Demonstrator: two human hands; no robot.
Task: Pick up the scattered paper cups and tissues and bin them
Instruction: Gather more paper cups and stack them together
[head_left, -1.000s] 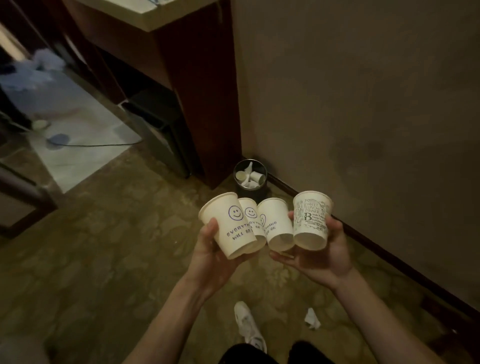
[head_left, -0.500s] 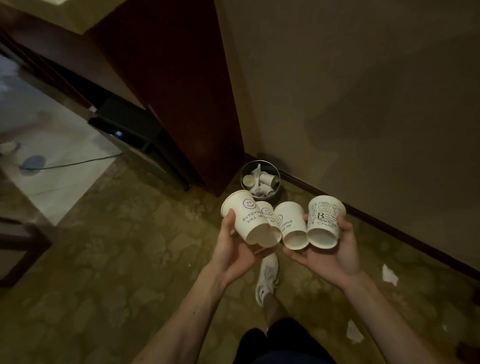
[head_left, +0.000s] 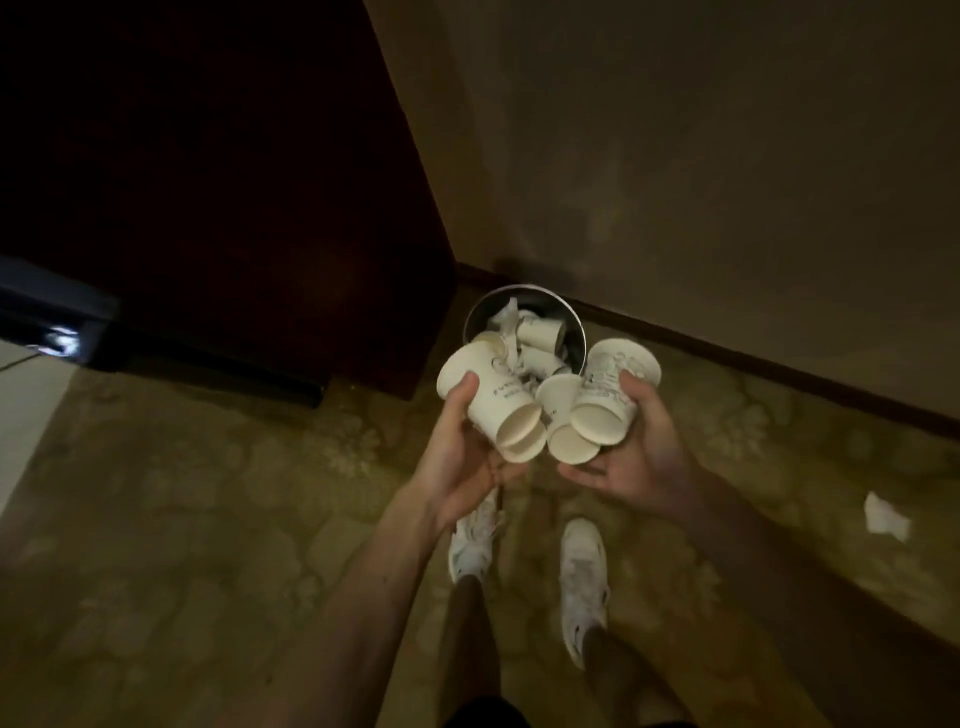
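- My left hand (head_left: 462, 457) gripped two nested paper cups (head_left: 498, 405), mouths tipped toward the far metal bin (head_left: 519, 295) so they would slide in.
- My right hand (head_left: 641, 457) clutched two printed cups (head_left: 597, 410) just beside them, above the bin's near rim.
- A crumpled tissue (head_left: 885, 515) lay on the carpet (head_left: 208, 493) at right (not yet collected).

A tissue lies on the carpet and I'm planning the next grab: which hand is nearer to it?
Right. The right hand is up-left of the tissue; the left hand is farther left, beyond it. Both hold paper cups.
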